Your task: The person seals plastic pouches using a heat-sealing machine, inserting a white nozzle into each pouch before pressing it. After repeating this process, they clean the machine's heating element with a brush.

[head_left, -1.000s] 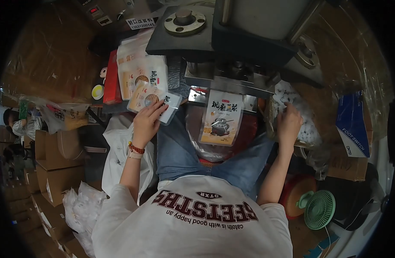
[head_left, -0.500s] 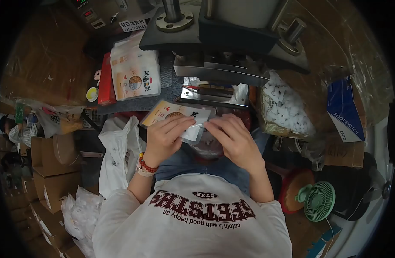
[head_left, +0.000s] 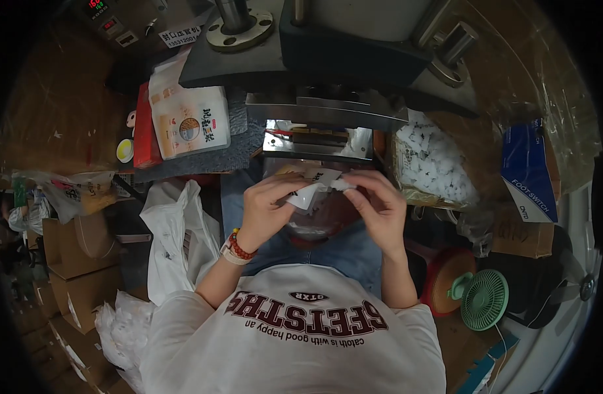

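A printed plastic pouch (head_left: pixel 311 190) is held up over my lap, in front of the press. My left hand (head_left: pixel 268 203) grips it from the left side, thumb below and fingers across the front, and the pouch bends between my hands. My right hand (head_left: pixel 379 207) pinches a small white piece (head_left: pixel 341 184) right at the pouch's right edge. The fingertips partly hide that piece. Beyond my hands stands the press's metal sealing jaw (head_left: pixel 318 141), with a gap under the upper block (head_left: pixel 324 108).
A stack of printed pouches (head_left: pixel 190 125) lies on the dark mat at left, beside a red box (head_left: pixel 144 128). At right are a box of small white pieces (head_left: pixel 433 161), a blue footswitch box (head_left: pixel 526 171) and a green fan (head_left: pixel 484 299). A white bag (head_left: pixel 173 230) hangs at left.
The pouch has tilted and bent, so less of its print shows. My right hand has come against its edge with the small white piece. The view has shifted slightly.
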Motion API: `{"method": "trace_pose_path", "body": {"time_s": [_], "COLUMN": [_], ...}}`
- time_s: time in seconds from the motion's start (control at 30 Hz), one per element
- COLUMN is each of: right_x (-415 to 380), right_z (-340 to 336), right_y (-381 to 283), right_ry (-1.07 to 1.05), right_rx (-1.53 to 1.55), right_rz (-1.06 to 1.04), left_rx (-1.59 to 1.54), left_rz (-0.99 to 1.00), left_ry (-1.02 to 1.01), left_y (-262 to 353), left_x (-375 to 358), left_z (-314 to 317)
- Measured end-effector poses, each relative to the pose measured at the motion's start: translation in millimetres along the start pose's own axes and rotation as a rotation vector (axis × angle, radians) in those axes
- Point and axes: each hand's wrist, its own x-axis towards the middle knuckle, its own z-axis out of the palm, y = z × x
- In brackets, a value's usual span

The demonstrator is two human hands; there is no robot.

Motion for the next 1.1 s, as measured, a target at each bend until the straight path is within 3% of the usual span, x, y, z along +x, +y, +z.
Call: {"method": "trace_pose_path", "body": {"time_s": [0.03, 0.1, 0.23, 0.3, 0.33, 0.4, 0.43, 0.5, 0.57, 0.63, 0.83, 0.9, 0.93, 1.0, 1.07, 1.1], "right_x": [1, 2, 6, 11, 11, 11, 13, 19, 35, 46, 46, 50, 51, 52, 50, 47], "right_z": [-1, -6, -7, -2, -3, -14, -25, -44, -60, -74, -85, -85, -86, -89, -87, -80], "right_y": [2, 7, -6, -6, -5, 0, 1, -9, -3, 24, 63, 60, 59, 65, 62, 53], "right_ry": [-0.003, -0.22, -0.325, -0.206, -0.205, 0.062, 0.147, 0.272, 0.322, 0.387, 0.219, 0.189, 0.167, 0.208, 0.241, 0.379], "right_rx": [0.002, -0.593, -0.734, -0.632, -0.634, -0.541, -0.559, -0.601, -0.701, -1.12, -1.087, -1.063, -1.048, -1.015, -0.98, -0.861], "right_rz": [0.001, -0.43, -0.505, -0.423, -0.428, -0.269, -0.226, -0.129, -0.154, -0.147, 0.062, 0.016, -0.024, -0.024, -0.025, -0.059], "left_rx": [0.002, 0.314, 0.325, 0.028, 0.029, -0.4, -0.401, -0.725, -0.811, -0.958, -0.966, -0.802, -0.49, -0.048, 1.084, 1.087], "left_rz": [-0.002, 0.156, 0.138, -0.153, -0.148, -0.555, -0.552, -0.762, -0.787, -0.815, -0.881, -0.829, -0.803, -0.56, -0.151, -0.155], "left_ry": [0.002, -0.053, -0.175, -0.246, -0.243, -0.227, -0.224, -0.129, -0.141, -0.086, -0.078, -0.211, -0.3, -0.013, 0.246, 0.251], "left_y": [5, 16, 21, 8, -4, -26, -25, -19, -22, -26, -31, -39, -35, -58, -65, -76], "left_x": [2, 6, 5, -1, -4, -6, 0, 18, 39, 53, 57, 58, 61, 54, 45, 31], "left_z": [-4, -11, -15, -5, 4, 22, 23, 19, 17, 21, 20, 15, -4, -38, -73, -89]}}
